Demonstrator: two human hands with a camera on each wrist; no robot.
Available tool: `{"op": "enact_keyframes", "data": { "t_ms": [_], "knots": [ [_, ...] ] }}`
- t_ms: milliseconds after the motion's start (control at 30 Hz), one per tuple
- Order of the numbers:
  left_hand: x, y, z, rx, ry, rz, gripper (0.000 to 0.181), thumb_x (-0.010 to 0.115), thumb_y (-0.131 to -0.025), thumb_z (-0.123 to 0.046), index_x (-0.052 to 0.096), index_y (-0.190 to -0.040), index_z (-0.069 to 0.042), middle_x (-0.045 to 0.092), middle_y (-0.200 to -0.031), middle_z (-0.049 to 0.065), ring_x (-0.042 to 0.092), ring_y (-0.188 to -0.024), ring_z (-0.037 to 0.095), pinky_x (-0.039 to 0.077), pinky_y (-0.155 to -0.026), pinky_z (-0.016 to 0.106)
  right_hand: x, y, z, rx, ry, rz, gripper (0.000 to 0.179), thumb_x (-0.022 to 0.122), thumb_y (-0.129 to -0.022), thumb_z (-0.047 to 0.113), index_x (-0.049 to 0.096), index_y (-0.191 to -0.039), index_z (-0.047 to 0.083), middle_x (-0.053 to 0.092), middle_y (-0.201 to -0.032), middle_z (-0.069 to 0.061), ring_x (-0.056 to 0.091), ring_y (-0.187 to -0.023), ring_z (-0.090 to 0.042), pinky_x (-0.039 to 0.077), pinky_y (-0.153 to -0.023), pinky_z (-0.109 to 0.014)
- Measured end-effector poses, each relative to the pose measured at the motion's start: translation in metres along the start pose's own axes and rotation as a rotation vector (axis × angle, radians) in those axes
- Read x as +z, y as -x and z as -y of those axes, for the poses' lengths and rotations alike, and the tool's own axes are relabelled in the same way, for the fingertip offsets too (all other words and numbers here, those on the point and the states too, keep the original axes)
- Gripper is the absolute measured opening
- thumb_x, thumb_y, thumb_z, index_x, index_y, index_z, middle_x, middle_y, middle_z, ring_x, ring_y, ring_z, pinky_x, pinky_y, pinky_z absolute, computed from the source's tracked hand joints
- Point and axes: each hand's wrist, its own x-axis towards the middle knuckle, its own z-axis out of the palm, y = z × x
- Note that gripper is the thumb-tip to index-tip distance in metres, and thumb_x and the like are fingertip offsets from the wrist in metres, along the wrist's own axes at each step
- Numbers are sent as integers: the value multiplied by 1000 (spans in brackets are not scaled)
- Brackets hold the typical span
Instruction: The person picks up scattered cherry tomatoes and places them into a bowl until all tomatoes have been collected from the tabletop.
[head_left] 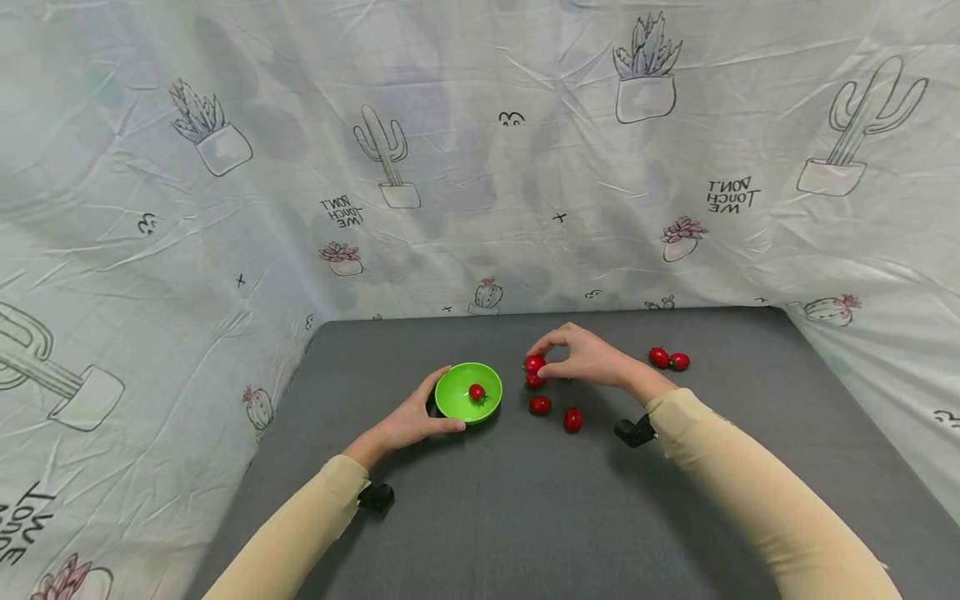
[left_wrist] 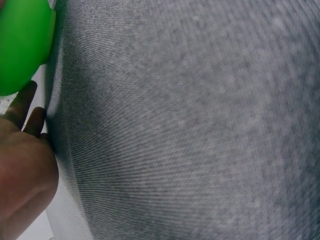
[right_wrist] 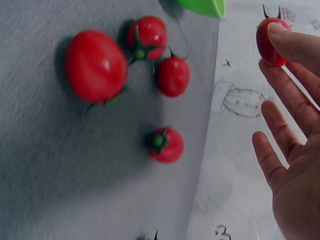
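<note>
Left hand (head_left: 411, 421) spans a bowl (head_left: 454, 395); right hand (head_left: 587, 357) pinches 1 tomato (right_wrist: 266, 44).

Wrinkled whitish cloth (head_left: 465, 242) printed with potted cacti (head_left: 385, 154) hangs behind and beside a grey tabletop (head_left: 525, 517).

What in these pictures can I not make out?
Left wrist: the inside of the smooth, round green bowl, hidden by its outer wall.
Right wrist: most of that bowl, cut by the top edge.
Right wrist: part of the held red, oval tomato, behind the right hand's thumb.
</note>
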Motion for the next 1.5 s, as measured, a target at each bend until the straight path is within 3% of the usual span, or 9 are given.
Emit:
{"op": "enact_keyframes", "data": {
  "t_ms": [300,567,767,1200,1367,1500],
  "knots": [
    [1,0,-2,-4,13,-7,108,86,-84,-42,17,-165,-27,21,-167,6,24,-150,28,23,-117,59,20,-22,14,-58,3,52,24,79,-93,30,74,-117,31,64,-117,9,46,-120,-20,45,-95,-44],
    [2,0,-2,-2,28,2,105,85,-86,-38,17,-165,-26,19,-167,6,22,-151,28,21,-117,60,37,-35,26,-119,61,78,27,78,-93,29,75,-119,25,67,-114,10,46,-121,-28,44,-95,-47],
    [2,1,-1,-7,24,7,105,85,-86,-39,16,-165,-28,19,-167,6,21,-152,28,19,-118,60,45,-41,27,-105,126,83,26,78,-93,31,75,-119,28,68,-113,14,44,-121,-18,42,-98,-47],
    [0,2,0,7,32,27,104,83,-88,-34,14,-165,-26,17,-168,7,20,-152,29,19,-118,61,60,-51,34,-135,235,129,28,80,-91,32,78,-120,29,69,-117,16,43,-127,-20,29,-110,-52],
    [0,3,-2,2,37,22,105,83,-89,-28,12,-166,-22,17,-168,9,19,-152,31,17,-118,61,68,-56,35,-143,293,155,28,81,-91,33,78,-118,33,68,-117,17,44,-124,-18,31,-105,-48],
    [-1,10,-14,-6,55,27,104,83,-89,-24,13,-165,-15,17,-167,12,19,-152,32,16,-119,60,72,-59,36,-144,323,175,28,81,-90,33,78,-118,34,68,-113,20,44,-123,-16,33,-103,-45]
  ]
}}
